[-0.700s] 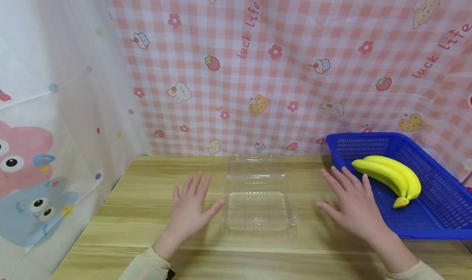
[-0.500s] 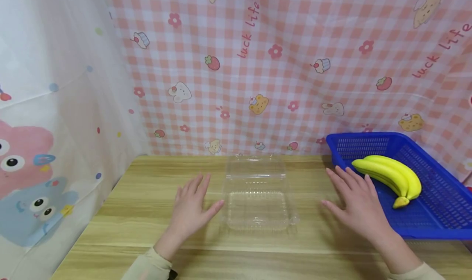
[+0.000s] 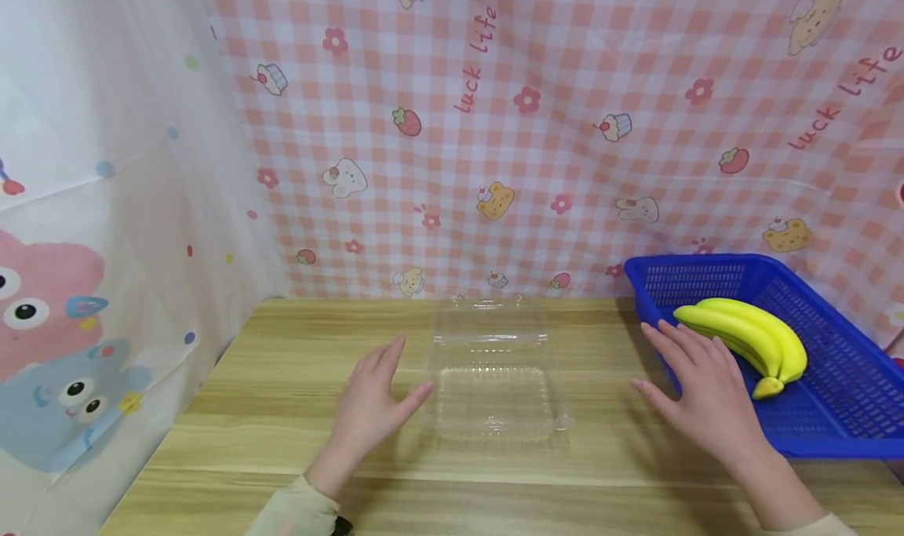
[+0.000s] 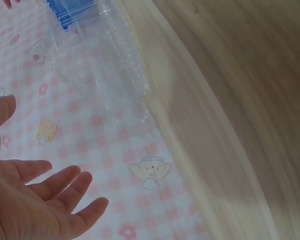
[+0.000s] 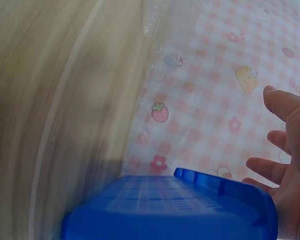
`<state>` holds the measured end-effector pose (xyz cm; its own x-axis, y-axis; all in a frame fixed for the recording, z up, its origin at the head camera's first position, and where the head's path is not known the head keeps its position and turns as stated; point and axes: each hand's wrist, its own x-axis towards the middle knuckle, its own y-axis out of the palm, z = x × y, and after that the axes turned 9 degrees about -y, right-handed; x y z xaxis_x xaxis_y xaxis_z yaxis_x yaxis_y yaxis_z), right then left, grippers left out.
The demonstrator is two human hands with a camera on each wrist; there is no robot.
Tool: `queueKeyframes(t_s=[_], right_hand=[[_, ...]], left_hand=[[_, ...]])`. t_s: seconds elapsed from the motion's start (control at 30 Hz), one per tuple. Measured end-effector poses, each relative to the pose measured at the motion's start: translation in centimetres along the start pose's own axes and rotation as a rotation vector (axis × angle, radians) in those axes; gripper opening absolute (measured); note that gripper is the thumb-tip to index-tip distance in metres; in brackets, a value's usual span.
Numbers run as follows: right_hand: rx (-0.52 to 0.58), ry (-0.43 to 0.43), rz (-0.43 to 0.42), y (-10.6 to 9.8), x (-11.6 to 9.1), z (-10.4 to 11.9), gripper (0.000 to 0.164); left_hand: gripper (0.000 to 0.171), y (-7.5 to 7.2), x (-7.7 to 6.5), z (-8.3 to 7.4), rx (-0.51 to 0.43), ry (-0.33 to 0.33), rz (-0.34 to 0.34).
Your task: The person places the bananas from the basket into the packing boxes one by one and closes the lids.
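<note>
In the head view, a person's left hand, fingers relaxed and empty, hovers just left of a clear plastic container, lid back at the far side, on a table. The right hand, also empty, fingers extended, hangs by the left side of a blue basket of bananas. In the left wrist view, loose fingers spread apart from the container. In the right wrist view, fingers extend near the basket.

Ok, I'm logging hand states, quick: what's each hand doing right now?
Left hand: open, holding nothing, beside the clear plastic container.
Right hand: open, holding nothing, near the blue basket.
</note>
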<state>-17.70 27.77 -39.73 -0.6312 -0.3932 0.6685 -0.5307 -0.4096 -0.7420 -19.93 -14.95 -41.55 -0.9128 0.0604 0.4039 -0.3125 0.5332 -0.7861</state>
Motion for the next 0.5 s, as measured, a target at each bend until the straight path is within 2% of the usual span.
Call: queueKeyframes(t_s=[0.33,0.5], right_hand=[[-0.005,-0.018,-0.045,-0.8,-0.2,-1.5,0.068],[-0.001,-0.015,-0.048,-1.2,-0.2,-2.0,0.069]], left_hand=[[0.074,0.8,0.2,-0.3,-0.135,-0.064,0.080],[0.070,1.1,0.2,-0.3,-0.186,-0.131,0.132]])
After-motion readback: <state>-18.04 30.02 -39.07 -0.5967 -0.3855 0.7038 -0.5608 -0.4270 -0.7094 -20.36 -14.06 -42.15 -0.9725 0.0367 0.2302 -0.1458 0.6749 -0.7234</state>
